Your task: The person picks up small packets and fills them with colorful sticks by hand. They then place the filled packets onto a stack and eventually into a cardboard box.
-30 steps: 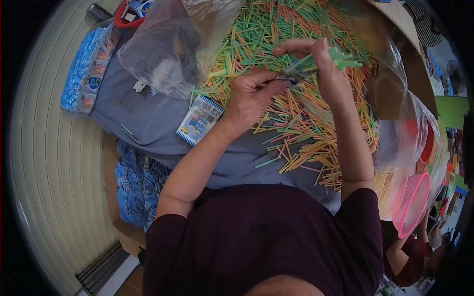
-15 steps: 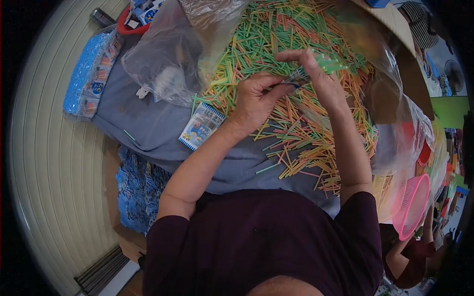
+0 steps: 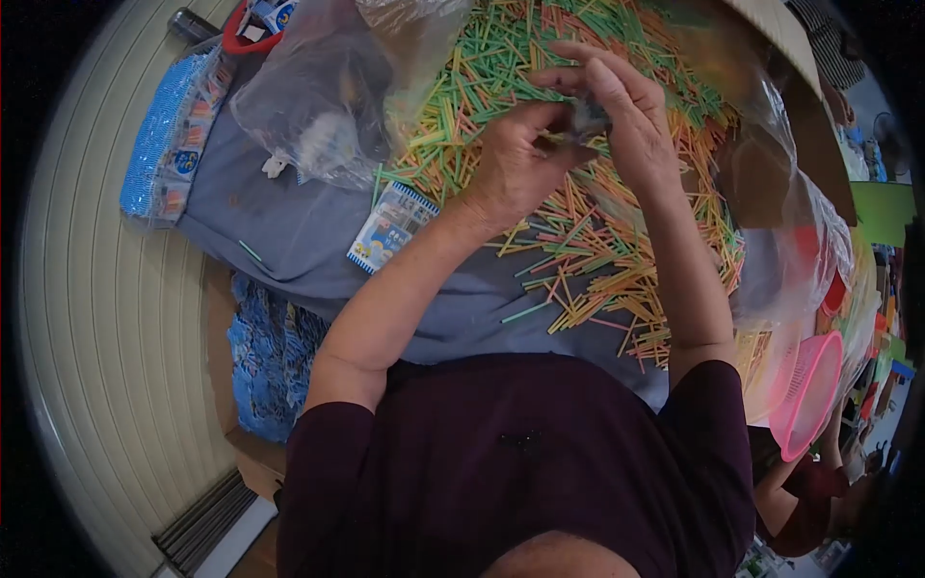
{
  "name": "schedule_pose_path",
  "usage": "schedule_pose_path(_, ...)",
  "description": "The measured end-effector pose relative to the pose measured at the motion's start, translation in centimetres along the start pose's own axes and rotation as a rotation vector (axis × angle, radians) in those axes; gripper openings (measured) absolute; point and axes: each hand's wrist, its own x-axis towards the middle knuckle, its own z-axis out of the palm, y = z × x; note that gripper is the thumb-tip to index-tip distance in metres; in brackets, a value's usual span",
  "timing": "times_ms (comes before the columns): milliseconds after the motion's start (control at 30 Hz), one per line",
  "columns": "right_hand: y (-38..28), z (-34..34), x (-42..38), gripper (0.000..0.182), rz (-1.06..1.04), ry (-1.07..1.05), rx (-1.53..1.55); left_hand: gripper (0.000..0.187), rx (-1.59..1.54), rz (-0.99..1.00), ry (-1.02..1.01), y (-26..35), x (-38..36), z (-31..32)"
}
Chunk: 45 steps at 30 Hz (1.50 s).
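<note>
My left hand (image 3: 520, 164) is closed, its thumb and fingers pinching the edge of a small, blurred plastic packet (image 3: 590, 119). Against the packet's other side is my right hand (image 3: 631, 120), its thumb and fingers bent around it and the upper fingers partly stretched out. The packet's contents are hidden by the hands. Both hands are above a large heap of thin green, yellow, orange and pink sticks (image 3: 482, 67). A flat blue-and-white printed packet (image 3: 390, 231) lies beside my left forearm on the grey cloth (image 3: 289, 226).
A clear plastic bag (image 3: 318, 106) and a blue-edged stack of packets (image 3: 173, 144) are on the left. Behind them is a red basin (image 3: 236, 39). An open box (image 3: 270, 376) below holds blue packets. On the right are a pink basket (image 3: 809, 395) and another person (image 3: 805, 506).
Both hands have moved slightly up. My right fingers have come around the packet, and the bunch of green sticks seen in my right hand no longer shows.
</note>
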Motion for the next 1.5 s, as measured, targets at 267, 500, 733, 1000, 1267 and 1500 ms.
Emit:
schedule_pose_path(267,-1.6,-1.0,-4.7,0.039,0.069,-0.222,-0.908,0.022,-0.073,-0.036,0.263,5.1,-7.4,-10.0)
schedule_pose_path(500,4.6,1.1,-6.7,0.033,-0.087,-0.318,-1.47,0.033,0.498,-0.696,0.026,4.2,-14.4,-25.8)
schedule_pose_path(733,5.3,1.1,-6.5,0.033,0.229,-0.279,-1.399,0.034,1.316,0.024,0.121,6.0,-12.9,-16.0)
schedule_pose_path(1000,4.3,-2.0,-5.1,0.015,0.315,0.311,-0.172,0.022,1.478,0.09,-0.114,2.2,-13.0,-9.4)
schedule_pose_path(1267,5.4,-3.1,-3.4,0.017,0.043,0.235,-0.216,0.015,0.938,0.155,0.245,1.7,-13.6,-10.7)
schedule_pose_path(1500,7.7,-5.4,-4.2,0.044,0.019,-0.049,-1.043,0.013,1.069,0.332,0.246,3.6,-12.4,-11.8)
